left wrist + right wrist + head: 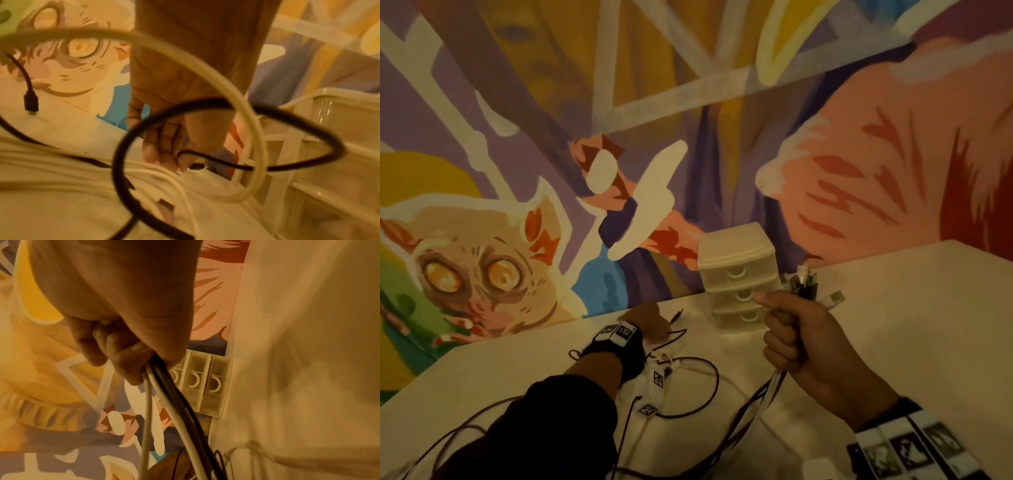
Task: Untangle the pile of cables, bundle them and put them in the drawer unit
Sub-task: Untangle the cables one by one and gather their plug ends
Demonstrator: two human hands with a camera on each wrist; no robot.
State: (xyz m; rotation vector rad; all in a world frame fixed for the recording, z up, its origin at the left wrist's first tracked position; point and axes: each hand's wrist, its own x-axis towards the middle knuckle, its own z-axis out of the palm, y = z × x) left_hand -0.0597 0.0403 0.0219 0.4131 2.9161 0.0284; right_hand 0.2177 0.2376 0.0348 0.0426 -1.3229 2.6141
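My right hand [794, 335] [115, 344] is raised over the table in a fist around a bundle of white and black cables [774, 387] [164, 394]. Their connector ends [804, 279] stick up above the fist. The bundle trails down to the table. My left hand [650, 323] [162, 146] reaches to the table's far edge and pinches a thin black cable [216, 160] at its fingertips. Loose black loops [709, 377] and a white cable [252, 129] lie around my left wrist. The white drawer unit [732, 250] [339, 129] [218, 373] stands by the wall with its three drawers closed.
The white table [893, 325] butts against a painted mural wall [619, 137]. More black cable runs off toward the lower left [458, 431]. A black connector [30, 102] lies on the table left of my left hand.
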